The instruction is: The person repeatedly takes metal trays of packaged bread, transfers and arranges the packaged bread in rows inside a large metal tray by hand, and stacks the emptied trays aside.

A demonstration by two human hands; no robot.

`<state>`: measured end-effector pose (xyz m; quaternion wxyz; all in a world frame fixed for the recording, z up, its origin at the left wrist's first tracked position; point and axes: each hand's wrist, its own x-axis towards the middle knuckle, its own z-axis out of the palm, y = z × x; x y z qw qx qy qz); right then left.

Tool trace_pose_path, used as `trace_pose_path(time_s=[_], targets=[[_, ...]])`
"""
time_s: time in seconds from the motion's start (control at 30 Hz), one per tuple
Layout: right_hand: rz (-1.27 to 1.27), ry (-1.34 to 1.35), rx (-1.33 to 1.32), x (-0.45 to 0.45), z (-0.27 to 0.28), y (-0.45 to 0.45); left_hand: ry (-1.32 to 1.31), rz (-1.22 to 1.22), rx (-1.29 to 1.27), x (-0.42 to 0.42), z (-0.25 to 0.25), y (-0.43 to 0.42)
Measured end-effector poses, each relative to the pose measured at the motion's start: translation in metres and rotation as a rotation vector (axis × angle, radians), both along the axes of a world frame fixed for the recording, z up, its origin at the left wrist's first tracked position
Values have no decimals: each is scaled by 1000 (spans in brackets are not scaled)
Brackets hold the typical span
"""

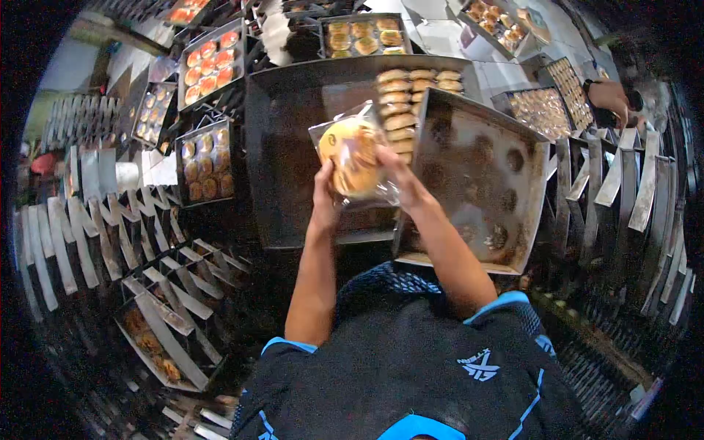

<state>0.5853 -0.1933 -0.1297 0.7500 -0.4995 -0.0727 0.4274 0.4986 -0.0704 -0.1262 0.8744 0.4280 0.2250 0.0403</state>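
Your black, blue-trimmed shirt (381,345) comes nearest; beyond it your left hand (325,192) and right hand (400,176), fingers partly curled, grasp opposite sides of a round golden bun (350,158) in glossy clear film, above a dark rectangular metal tray (286,132), left of a stained, straight-sided pan (473,176)

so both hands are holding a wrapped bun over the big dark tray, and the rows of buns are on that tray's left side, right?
Not quite: the head view shows the rows of buns on the right side of the big dark tray. Both the left hand and right hand are indeed holding a wrapped bun over it.
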Motion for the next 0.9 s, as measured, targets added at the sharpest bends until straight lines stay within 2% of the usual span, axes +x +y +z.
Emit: trace_pose_path(time_s=[0.03,0.1,0.13,0.17,0.2,0.27,0.43,0.47,0.53,0.57,0.63,0.7,0.73,0.8,0.83,0.9], targets=[[36,134,-77,-5,-16,27,67,41,80,-5,-19,22],[89,176,-318,-22,-53,66,74,83,-250,-18,-85,49],[160,351,-349,-28,-52,75,208,93,-243,-25,-115,56],[231,535,-457,-31,-66,81,276,29,-292,-33,-165,65],[180,614,-589,-33,-78,88,351,-2,-316,-38,-202,68],[123,623,-609,-30,-100,95,480,-50,-294,-35,-250,63],[-297,814,-697,-40,-130,46,524,-172,-222,15,-287,8],[-298,799,-730,-41,-128,35,509,-188,-192,28,-288,-5],[13,-459,-1266,-39,-124,25,481,-197,-118,47,-291,-24],[26,-458,-1284,-32,-115,33,480,-205,-88,50,-293,-31],[289,-788,-1209,-4,-109,60,499,-210,-37,45,-300,-35],[508,-983,-1144,29,-148,70,563,-207,-23,27,-313,-33],[510,-980,-1139,37,-149,81,605,-198,-30,13,-322,-30],[1214,-844,-1398,50,-140,106,664,-192,-51,-11,-335,-26],[1213,-844,-1393,56,-164,98,675,-204,-54,-19,-336,-24],[1242,-1064,-1391,66,-229,72,639,-287,38,-21,-323,-22]])
